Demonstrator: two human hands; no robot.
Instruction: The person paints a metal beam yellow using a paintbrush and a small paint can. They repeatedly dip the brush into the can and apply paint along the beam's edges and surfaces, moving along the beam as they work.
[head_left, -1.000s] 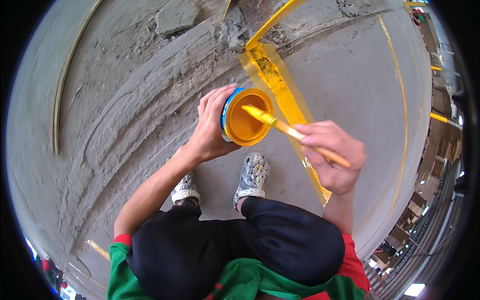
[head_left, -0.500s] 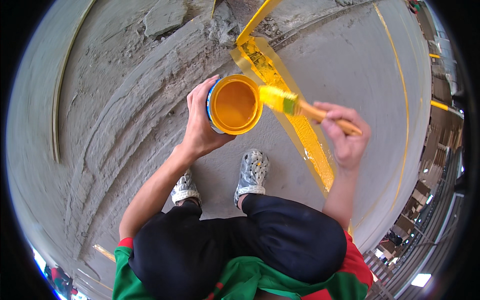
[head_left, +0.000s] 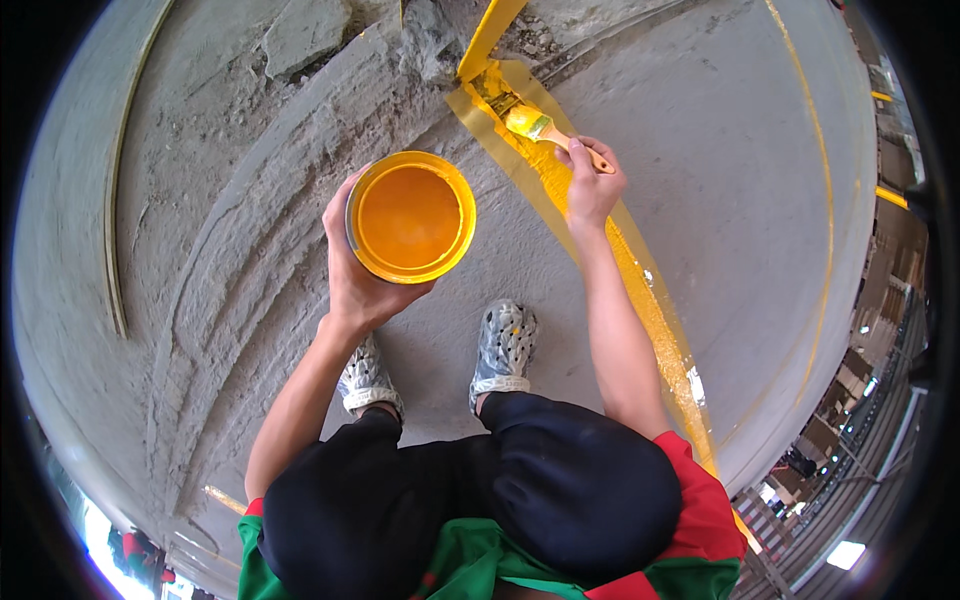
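Down at the near edge, the person crouches in black trousers and a green-and-red shirt, grey perforated clogs (head_left: 503,345) planted on the grey concrete floor (head_left: 760,220). Just above the knees, the left hand (head_left: 352,270) is wrapped around the side of a round tin of yellow-orange paint (head_left: 411,216), fingers curled on its wall, holding it level in the air; the tin looks well filled, its rim coated in the same colour. Across to the right hand (head_left: 590,185): it's closed on the wooden handle of a flat paintbrush (head_left: 545,128), bristles loaded yellow and pressed down on the far end of the painted yellow stripe (head_left: 600,230).

Progress, judging by the floor: the stripe runs solid and glossy from beside the right arm up to the brush, so that stretch looks done. Beyond the brush, the band near the broken concrete edge (head_left: 430,40) looks thinner and patchy, and that seems to be what's left. A thin yellow line (head_left: 825,200) curves well apart to the right. Far off, rough rubble and a yellow rail (head_left: 490,35).
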